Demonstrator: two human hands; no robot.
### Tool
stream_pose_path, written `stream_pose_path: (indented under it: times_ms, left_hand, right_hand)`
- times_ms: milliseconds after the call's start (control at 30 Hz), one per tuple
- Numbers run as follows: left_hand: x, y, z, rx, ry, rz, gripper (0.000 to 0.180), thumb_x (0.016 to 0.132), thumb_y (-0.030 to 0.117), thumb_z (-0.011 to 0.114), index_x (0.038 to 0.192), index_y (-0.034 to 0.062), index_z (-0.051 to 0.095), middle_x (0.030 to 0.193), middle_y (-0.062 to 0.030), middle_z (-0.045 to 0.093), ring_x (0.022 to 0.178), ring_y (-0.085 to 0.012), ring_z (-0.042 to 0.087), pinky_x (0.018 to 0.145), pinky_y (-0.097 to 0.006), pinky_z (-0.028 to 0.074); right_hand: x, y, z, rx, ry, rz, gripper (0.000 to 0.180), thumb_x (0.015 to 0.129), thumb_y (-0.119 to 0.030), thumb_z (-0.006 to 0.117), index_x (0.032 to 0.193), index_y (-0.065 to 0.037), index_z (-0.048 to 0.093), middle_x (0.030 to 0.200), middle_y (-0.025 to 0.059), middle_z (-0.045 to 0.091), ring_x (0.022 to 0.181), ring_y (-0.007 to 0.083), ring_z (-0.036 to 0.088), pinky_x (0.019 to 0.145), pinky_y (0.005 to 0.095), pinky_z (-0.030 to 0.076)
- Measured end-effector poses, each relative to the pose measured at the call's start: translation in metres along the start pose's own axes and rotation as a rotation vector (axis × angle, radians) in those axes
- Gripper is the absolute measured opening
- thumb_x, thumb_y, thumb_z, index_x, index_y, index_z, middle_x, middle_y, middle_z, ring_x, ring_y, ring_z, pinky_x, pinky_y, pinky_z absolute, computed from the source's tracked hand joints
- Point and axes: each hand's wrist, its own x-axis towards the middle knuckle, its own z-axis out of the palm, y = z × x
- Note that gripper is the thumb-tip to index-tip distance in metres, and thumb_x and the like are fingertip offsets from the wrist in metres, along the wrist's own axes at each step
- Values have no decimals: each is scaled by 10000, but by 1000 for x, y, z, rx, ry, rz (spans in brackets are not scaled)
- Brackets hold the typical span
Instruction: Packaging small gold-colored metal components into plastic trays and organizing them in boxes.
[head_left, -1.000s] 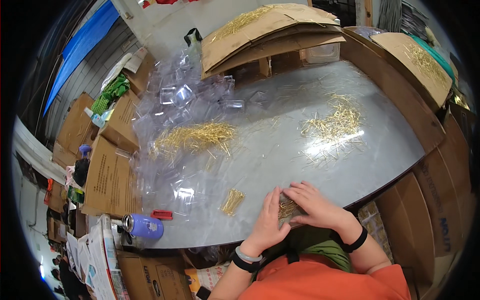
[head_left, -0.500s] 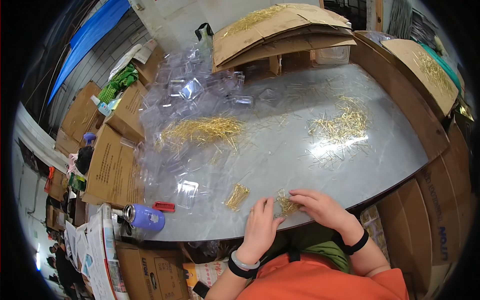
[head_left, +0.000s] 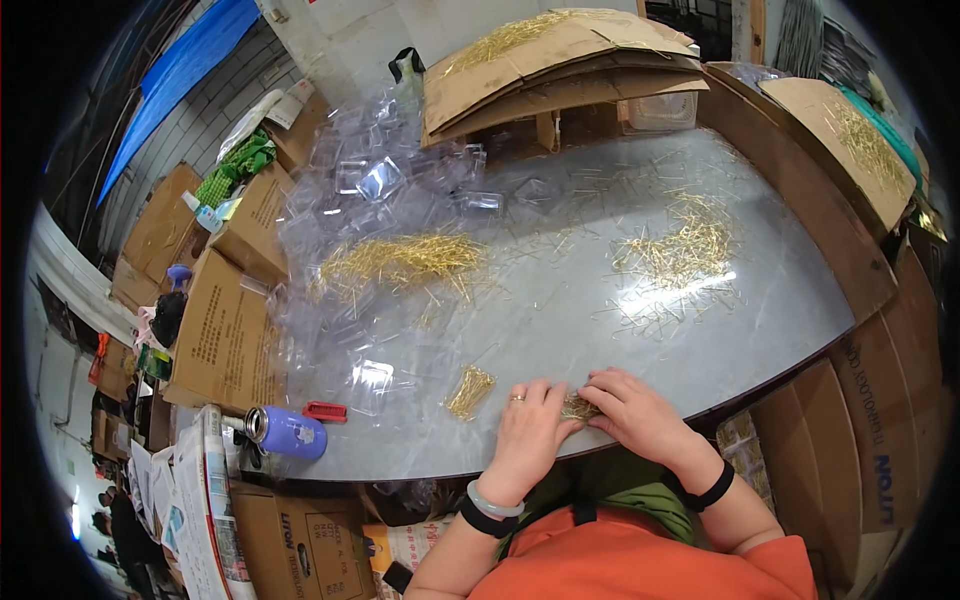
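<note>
At the table's near edge, my left hand [head_left: 530, 428] and my right hand [head_left: 637, 415] close in from both sides on a small bundle of gold wire hooks [head_left: 578, 407]. Their fingers press against it and hide most of it. Just left of my left hand lies a second gold bundle [head_left: 469, 392], with nobody touching it. Farther off, a long heap of gold wires [head_left: 405, 260] rests among clear plastic boxes [head_left: 375, 180]. A looser scatter of bent gold wires [head_left: 680, 250] spreads over the right part of the table.
The grey table [head_left: 540, 340] has a purple bottle [head_left: 290, 433] and a red plastic piece [head_left: 326, 411] at its near left. Cardboard sheets [head_left: 560, 60] cover the back. Cartons [head_left: 225, 330] line the left, and a cardboard wall [head_left: 810, 195] borders the right side.
My hands have drawn closer together around the bundle, the left moving right. Their fingers now cover more of it. The other wires lie as before.
</note>
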Motion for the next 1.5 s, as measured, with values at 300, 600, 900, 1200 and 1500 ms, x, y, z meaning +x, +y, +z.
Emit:
stream_pose_path:
  times_ms: [300, 600, 900, 1200, 1500]
  left_hand:
    - [-8, -6, 7, -750, -41, -212, 454, 863, 40, 747, 1280, -43, 587, 1167, -158, 574, 1061, -242, 626, 841, -354, 546]
    - [-7, -8, -4, -148, 6, 20, 602, 744, 182, 855, 1274, 13, 623, 1262, -166, 568, 1157, -388, 519, 987, -450, 457]
    - [9, -17, 12, -228, -37, 144, 428, 793, 73, 783, 1197, 32, 649, 1285, -167, 560, 1230, -396, 492, 1044, -473, 425]
    - [2, -15, 21, -414, -18, 67, 553, 815, 44, 761, 1318, -28, 544, 1394, -219, 496, 1379, -445, 420, 1151, -496, 357]
    - [-6, 3, 30, -250, -93, 149, 814, 871, 59, 725, 1532, -79, 272, 1537, -295, 338, 1455, -461, 316, 1214, -505, 274]
  right_hand:
    - [-1, -4, 4, -76, 57, 9, 493, 846, -149, 731, 1287, -3, 564, 1346, 142, 552, 1231, 335, 553, 1033, 419, 470]
    - [2, 3, -10, 124, -47, -55, 544, 818, -157, 771, 1304, -21, 568, 1338, 155, 566, 1249, 361, 537, 1051, 445, 465]
    - [-5, 0, -9, 132, -22, 25, 586, 791, -125, 795, 1320, -57, 554, 1294, 141, 582, 1192, 356, 569, 1011, 447, 494]
    - [-5, 0, -6, 74, 98, 29, 663, 778, -152, 815, 1362, -44, 519, 1324, 154, 562, 1209, 366, 556, 1032, 451, 478]
    - [-13, 9, 3, -26, 105, 8, 690, 783, -131, 806, 1388, -15, 497, 1314, 196, 591, 1215, 379, 581, 1079, 469, 463]
